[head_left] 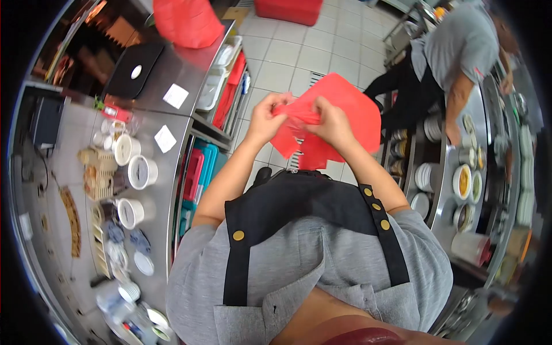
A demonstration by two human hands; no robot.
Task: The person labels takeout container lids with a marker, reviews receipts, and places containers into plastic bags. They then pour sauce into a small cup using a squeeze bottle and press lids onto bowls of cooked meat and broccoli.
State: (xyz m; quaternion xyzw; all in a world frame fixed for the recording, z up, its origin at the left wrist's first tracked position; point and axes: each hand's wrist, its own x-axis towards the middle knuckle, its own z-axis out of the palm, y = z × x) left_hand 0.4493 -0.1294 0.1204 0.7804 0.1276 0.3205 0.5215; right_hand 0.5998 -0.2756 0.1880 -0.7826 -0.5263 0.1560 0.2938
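A red plastic bag (348, 109) hangs in front of my chest, above the tiled floor. My left hand (265, 122) pinches the gathered edge of the bag on its left side. On the other side, my right hand (332, 123) grips the same bunched part, with the fingers curled in. Between the two hands the plastic is crumpled and slightly blurred. The wider part of the bag spreads out beyond my right hand, and a loose strip dangles below. Whether anything is inside the bag I cannot tell.
To the left, a steel counter (178, 131) carries white tubs (142, 172), paper slips (176, 96) and another red bag (187, 23). A co-worker (460, 52) leans over the right-hand counter, beside bowls of food (462, 181). A red bin (288, 10) stands ahead.
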